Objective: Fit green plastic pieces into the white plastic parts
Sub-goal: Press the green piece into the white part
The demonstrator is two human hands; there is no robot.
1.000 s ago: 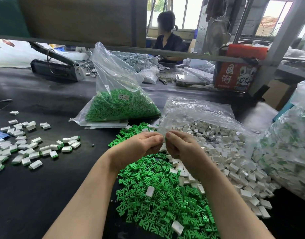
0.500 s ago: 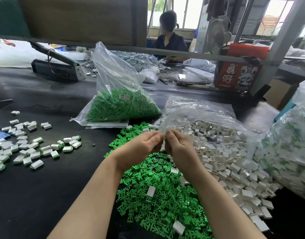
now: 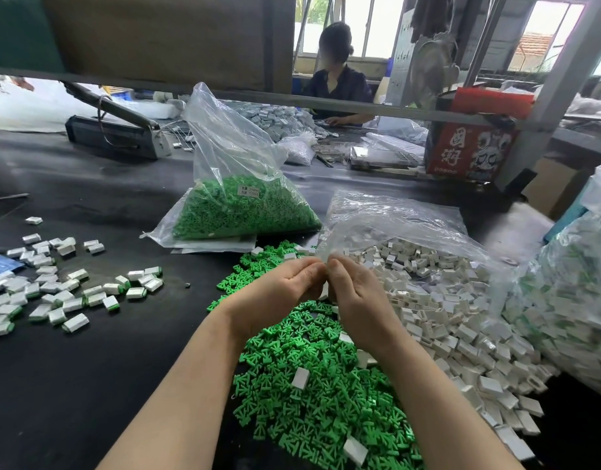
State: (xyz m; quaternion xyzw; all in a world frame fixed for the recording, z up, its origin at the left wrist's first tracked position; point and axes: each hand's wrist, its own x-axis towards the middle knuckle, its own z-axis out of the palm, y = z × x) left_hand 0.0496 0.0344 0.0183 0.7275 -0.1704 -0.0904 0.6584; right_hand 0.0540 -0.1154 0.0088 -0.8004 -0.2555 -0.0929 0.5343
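1. So, both hands are sitting together over the bench (image 3: pixel 88 385), fingertips meeting right above the loose heap of green pieces (image 3: pixel 312 385).
2. My left hand (image 3: pixel 278 293) is curling its fingers in toward the right hand (image 3: pixel 353 300), and the right one is curling back the same way. I'm seeing a sliver of a white part (image 3: pixel 324 292) between them, so both look like they're pinching it. Whether a green piece is in there too, I can't tell; the fingers are hiding it.
3. The pile of white parts (image 3: pixel 455 317) is spilling out of a clear bag (image 3: pixel 394 215) just to the right of the green heap, with a few whites lying on top of the green.
4. A second bag of green pieces (image 3: pixel 245 208) is standing behind the hands, label facing me.
5. Off to the left, well apart, a scatter of finished white-and-green pieces (image 3: pixel 65 293) is lying on the black bench.
6. Far right edge, another big bag of assembled parts (image 3: pixel 570 300) is leaning in.
7. Another person (image 3: pixel 336 79) is sitting at the far side, beyond the frame bar.
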